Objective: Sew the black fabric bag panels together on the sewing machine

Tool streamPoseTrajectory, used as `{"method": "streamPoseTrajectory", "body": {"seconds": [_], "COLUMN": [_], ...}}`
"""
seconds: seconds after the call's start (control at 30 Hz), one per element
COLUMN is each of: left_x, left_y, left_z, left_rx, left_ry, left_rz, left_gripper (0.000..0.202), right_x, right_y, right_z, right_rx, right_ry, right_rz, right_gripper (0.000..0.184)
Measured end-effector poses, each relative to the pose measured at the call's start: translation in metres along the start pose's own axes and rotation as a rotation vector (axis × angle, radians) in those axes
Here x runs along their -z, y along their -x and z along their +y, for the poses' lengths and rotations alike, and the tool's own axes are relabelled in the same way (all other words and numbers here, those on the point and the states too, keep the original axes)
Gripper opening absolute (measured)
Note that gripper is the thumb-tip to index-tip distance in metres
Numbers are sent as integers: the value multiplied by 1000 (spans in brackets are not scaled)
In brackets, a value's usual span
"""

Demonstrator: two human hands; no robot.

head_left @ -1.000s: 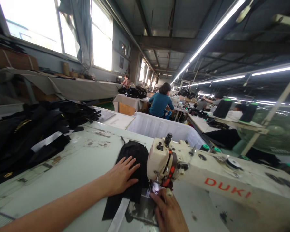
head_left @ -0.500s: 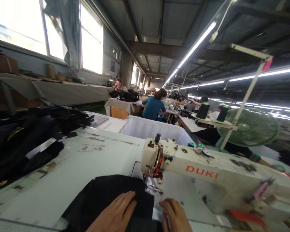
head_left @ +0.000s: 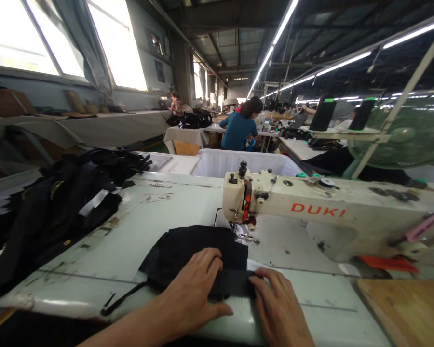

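Note:
A black fabric piece (head_left: 193,250) lies on the pale sewing table (head_left: 144,226), near its front edge and in front of the needle of the cream DUKI sewing machine (head_left: 311,212). My left hand (head_left: 195,289) rests flat on the fabric's near side, fingers stretched out. My right hand (head_left: 280,308) lies beside it on the right, fingers pressed on the fabric's folded near edge; a white strip (head_left: 255,265) shows under that edge. Neither hand grips anything.
A heap of black garments (head_left: 58,202) covers the table's left side. A white plastic bin (head_left: 246,164) stands behind the machine. A green fan (head_left: 405,135) and thread cones (head_left: 323,114) stand at right. A person in a teal top (head_left: 238,130) sits ahead.
The fabric has been pulled from under the machine head toward the table's front edge. Both hands came back with it and now press its near edge; the view tipped down.

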State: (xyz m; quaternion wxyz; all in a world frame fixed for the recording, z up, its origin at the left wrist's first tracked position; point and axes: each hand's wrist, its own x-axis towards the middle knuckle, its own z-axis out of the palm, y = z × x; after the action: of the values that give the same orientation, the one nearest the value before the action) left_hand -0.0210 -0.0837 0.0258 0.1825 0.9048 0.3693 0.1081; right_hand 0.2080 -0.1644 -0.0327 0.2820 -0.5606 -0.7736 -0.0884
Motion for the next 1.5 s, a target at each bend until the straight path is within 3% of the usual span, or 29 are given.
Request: {"method": "streamPoseTrajectory", "body": {"seconds": [0.17,0.3,0.53,0.7,0.8,0.93,1.07,1.17,1.5], "left_x": [2,-1,-6,0,1,-2,-1,2,7], "left_y": [-1,-5,-14,-26,-37,-52,-64,-71,-79], "left_z": [0,0,13,7,-4,-8,-1,3,-3], "left_rx": [-17,-51,-129,-202,-273,-311,-449,-551,-567], "left_ry": [-17,7,-2,-83,-146,-165,-206,-254,-111], "left_rz": [-8,-16,-15,-29,-39,-51,-114,-182,-229], "left_gripper": [47,29,37,11,12,12,29,26,28], "right_x": [-2,-9,-8,-1,2,3,1,2,15], "right_y": [0,-4,-17,-17,-15,-18,-30,-40,-56], "right_z": [-1,-1,5,9,14,24,29,33,36], "right_rx": [-222,-306,-246,-195,-182,-309,-421,-448,-562], "right_ry": [10,-1,-35,-27,-22,-16,-228,-309,-616], "right_rz": [44,17,12,-51,-69,-46,-143,-180,-164], "right_gripper": [22,22,16,31,36,24,14,9,7]}}
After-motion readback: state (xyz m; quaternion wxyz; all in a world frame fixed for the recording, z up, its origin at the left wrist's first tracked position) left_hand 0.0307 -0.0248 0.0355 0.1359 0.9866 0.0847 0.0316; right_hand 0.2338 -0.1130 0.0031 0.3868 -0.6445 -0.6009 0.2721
